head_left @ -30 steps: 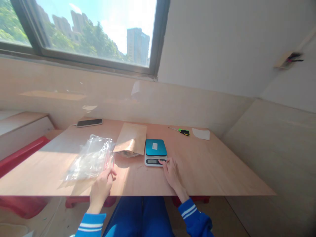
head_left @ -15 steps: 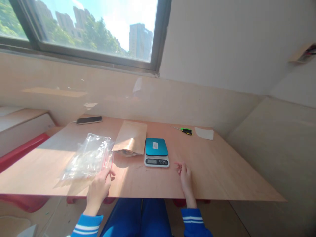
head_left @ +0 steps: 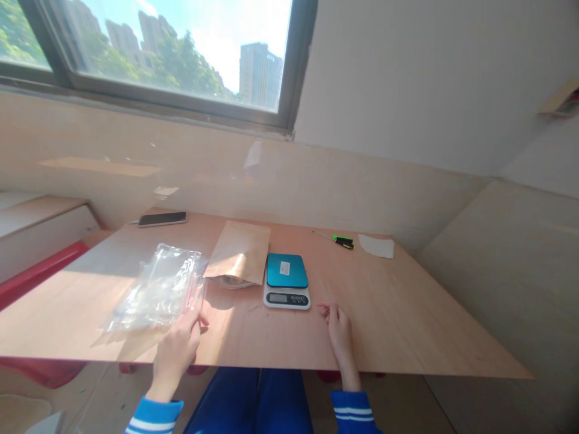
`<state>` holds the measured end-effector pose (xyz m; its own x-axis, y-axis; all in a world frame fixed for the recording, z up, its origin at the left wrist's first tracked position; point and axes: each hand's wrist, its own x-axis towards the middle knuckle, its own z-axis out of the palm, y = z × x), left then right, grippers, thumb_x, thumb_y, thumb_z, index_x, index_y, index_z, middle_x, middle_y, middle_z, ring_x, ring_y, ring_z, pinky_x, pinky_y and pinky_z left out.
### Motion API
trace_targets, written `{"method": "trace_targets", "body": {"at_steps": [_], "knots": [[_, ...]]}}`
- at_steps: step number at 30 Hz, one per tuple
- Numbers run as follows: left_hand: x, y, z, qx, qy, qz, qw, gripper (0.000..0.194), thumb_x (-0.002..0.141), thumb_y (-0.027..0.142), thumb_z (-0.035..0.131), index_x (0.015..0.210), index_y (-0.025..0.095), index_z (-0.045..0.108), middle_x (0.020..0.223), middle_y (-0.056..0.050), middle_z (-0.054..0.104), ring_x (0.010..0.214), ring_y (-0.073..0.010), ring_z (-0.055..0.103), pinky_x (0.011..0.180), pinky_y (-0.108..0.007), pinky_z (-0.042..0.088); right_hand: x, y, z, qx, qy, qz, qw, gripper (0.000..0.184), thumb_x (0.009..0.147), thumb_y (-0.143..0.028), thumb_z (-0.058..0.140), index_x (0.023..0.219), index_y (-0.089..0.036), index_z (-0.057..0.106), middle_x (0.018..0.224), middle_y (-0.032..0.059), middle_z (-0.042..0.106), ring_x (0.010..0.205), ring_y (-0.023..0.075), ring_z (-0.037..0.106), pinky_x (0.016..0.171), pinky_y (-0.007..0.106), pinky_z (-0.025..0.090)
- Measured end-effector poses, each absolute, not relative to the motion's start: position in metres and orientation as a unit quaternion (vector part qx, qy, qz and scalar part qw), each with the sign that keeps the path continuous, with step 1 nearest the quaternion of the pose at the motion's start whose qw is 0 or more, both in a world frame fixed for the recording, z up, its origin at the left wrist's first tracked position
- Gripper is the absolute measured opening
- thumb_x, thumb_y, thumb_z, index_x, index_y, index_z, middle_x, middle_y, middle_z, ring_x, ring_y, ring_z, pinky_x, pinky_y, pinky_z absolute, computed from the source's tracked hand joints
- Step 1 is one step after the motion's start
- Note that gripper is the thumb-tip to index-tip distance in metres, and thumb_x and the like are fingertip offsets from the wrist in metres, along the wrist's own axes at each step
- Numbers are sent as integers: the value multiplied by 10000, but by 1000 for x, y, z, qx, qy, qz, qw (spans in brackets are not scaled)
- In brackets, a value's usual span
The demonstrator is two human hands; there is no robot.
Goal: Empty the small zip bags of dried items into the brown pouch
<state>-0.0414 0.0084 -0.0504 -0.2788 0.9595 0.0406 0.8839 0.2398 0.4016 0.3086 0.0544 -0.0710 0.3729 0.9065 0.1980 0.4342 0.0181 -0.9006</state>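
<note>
My left hand (head_left: 178, 343) rests at the table's front edge, by the lower right corner of clear plastic zip bags (head_left: 158, 292). Its fingers are loosely bent and apart; I cannot tell whether they touch the bags. My right hand (head_left: 338, 328) lies on the tabletop, holding nothing, index finger extended and the others loosely curled. Between the hands, farther back, sits a white digital kitchen scale (head_left: 287, 298) with a teal weighing plate bearing a small white label. A brown kraft paper pouch (head_left: 242, 253) lies left of it, its slightly parted mouth facing me.
A phone (head_left: 163, 219) lies at the table's back left. Near the back right are a screwdriver with a green and black handle (head_left: 344, 241) and a torn piece of white paper (head_left: 377, 246). The wooden table (head_left: 407, 325) meets the wall below a window (head_left: 181, 54).
The view has shifted very slightly. Both hands keep nearly the same place and pose, and the things on the table have not moved.
</note>
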Motion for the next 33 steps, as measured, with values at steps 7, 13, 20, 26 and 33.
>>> {"method": "trace_targets", "body": {"at_steps": [7,13,20,26,33], "knots": [[-43,10,-54,586,760,225,170,240,884,132,341,827,222,557,896,-13,651,858,-162,626,706,-236,378,307,52,-68,-667,-516,240,481,612,852,-618,308,793,-159,708,693,76,621,669,217,561,637,317,435],[-42,9,-52,589,762,224,152,260,890,148,318,825,221,559,880,-31,640,865,-185,615,700,-253,372,303,51,-64,-663,-522,245,477,631,864,-632,284,778,-160,694,709,92,643,710,231,587,685,329,445],[-41,8,-51,590,764,217,144,262,892,139,326,824,215,567,866,-31,640,859,-178,611,691,-244,370,303,51,-65,-665,-522,229,483,657,860,-665,292,763,-160,701,695,85,638,693,226,583,665,323,447],[-40,8,-49,595,759,226,139,252,885,129,355,840,217,587,883,-26,665,847,-170,628,663,-235,378,294,46,-55,-650,-532,233,490,637,877,-650,292,803,-160,691,669,54,590,662,208,551,636,307,428],[-40,6,-48,595,753,241,146,237,872,117,396,836,224,605,882,-5,677,789,-144,653,626,-216,377,173,29,-16,-534,-617,373,441,411,938,-452,357,913,-207,686,647,-1,533,629,166,529,636,286,430]]}}
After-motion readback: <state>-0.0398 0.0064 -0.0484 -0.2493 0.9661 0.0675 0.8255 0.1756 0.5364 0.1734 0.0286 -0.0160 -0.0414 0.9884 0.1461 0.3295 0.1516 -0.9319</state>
